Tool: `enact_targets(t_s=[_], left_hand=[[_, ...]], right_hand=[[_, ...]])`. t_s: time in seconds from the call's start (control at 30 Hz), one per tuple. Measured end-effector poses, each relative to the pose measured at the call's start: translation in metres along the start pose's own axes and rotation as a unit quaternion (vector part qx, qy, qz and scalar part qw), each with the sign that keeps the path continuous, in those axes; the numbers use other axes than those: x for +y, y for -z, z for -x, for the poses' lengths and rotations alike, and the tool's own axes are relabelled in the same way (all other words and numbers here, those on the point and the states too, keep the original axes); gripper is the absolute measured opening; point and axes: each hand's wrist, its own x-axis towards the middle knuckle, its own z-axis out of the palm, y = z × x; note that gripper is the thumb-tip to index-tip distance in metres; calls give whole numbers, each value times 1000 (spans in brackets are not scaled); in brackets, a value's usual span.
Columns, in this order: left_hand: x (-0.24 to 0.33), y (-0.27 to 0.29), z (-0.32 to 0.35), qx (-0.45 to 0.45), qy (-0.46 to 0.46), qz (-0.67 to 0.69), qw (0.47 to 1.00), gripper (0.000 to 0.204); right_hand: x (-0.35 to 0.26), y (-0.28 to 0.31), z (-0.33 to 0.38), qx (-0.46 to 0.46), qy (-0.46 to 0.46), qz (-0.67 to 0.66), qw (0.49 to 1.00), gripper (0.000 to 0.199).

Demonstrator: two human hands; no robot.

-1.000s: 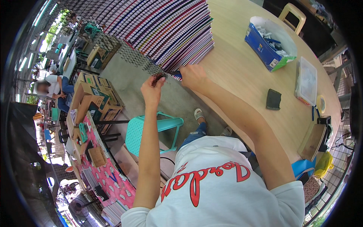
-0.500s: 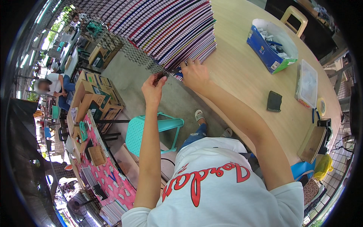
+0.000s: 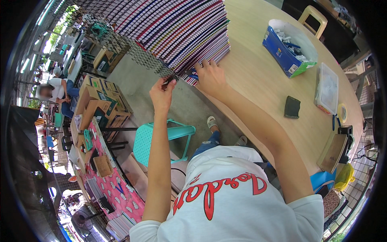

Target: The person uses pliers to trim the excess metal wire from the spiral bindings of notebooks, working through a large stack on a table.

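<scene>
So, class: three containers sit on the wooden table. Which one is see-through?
The flat clear plastic box with a lid. The blue open box beside it and the small black pouch are opaque.

We are looking down at a blue box (image 3: 287,52) of small parts sitting on a round wooden table (image 3: 258,92), with a dark pad (image 3: 292,107) and a clear plastic container (image 3: 327,89) lying nearby. Below us, a turquoise plastic stool (image 3: 161,137) is standing on the concrete floor (image 3: 141,84) beside stacked cardboard boxes (image 3: 98,103).
</scene>
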Motion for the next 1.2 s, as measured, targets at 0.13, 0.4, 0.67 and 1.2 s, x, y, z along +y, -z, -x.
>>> enact_targets(t_s=[0.13,0.4,0.67,1.2], left_hand=[[4,-1,1,5,-26,29,999,20],[6,0,0,-9,-15,50,999,22],[11,0,0,-26,-12,25,999,22],[9,-5,-1,-8,11,139,990,18]], right_hand=[[-4,3,-6,-3,-4,0,1000,26],[-7,1,-10,14,12,14,1000,21],[-4,8,-17,-126,8,-36,991,17],[-16,20,-6,19,2,20,1000,30]])
